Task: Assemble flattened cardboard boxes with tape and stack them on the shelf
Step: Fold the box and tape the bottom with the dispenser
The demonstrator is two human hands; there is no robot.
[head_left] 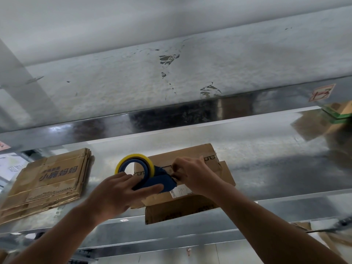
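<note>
Galvanised steel shelf (266,159) fills our view; at nine o'clock lies a stack of flattened boxes (49,180) printed 小鹿妈妈; the box (181,155) we are taping sits at centre; our left hand (116,195) has its grip wrapped round the blue tape dispenser (152,181); our right hand (192,174) pinches at its mouth, seemingly the tape end; we should draw it taut along the seam, then press down; a red tag (322,92) at two o'clock reads 1-3.

Box (190,155) sits mid-shelf (266,159), front flap over the shelf lip at 6 o'clock. Tape dispenser (152,180) on top of box. Left hand (116,195) grips it from 7 o'clock, right hand (192,174) pinches its tip from 3. Flat cardboard stack (49,180) at 9 o'clock, apart from box. More boxes (339,113) far off at 2.
</note>
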